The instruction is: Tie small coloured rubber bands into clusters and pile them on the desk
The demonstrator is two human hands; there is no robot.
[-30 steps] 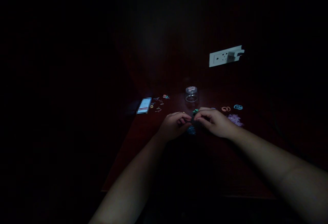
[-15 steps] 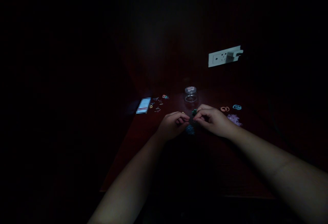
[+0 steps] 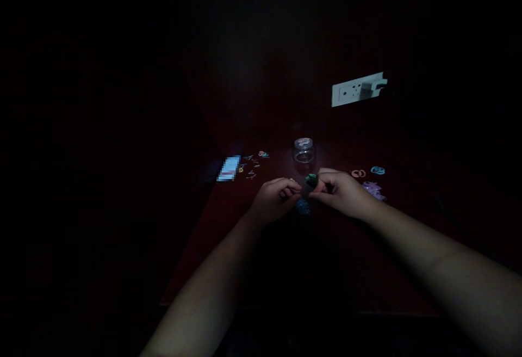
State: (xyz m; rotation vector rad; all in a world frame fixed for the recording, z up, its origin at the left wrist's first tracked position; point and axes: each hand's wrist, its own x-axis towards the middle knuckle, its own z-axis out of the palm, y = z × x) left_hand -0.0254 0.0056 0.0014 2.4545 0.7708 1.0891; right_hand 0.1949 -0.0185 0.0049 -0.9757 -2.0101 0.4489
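My left hand [image 3: 274,200] is closed over the table, thumb and forefinger pinched. Whatever sits between those fingertips is too small and dark to make out. Facing it, my right hand [image 3: 340,192] has its fingers curled and its thumb a little apart from them, with nothing visible in the gap. A dark green bundle [image 3: 311,179] is right beside the right fingertips; whether they touch it I cannot tell. Just below the fingertips lies a pile of small blue bands [image 3: 302,207]. Something yellowish [image 3: 292,180] shows in part behind the left fingers.
A clear lidded jar [image 3: 304,151] stands behind my hands. To the right lie orange bands [image 3: 358,173], blue bands [image 3: 377,170] and a purple pile [image 3: 373,190]. Small loose pieces [image 3: 250,166] and a lit phone-like screen [image 3: 229,168] are left. A wall socket [image 3: 356,91] holds a plug.
My right thumb and fingers have parted and shifted slightly right, so more of the green bundle shows. The left hand has barely moved.
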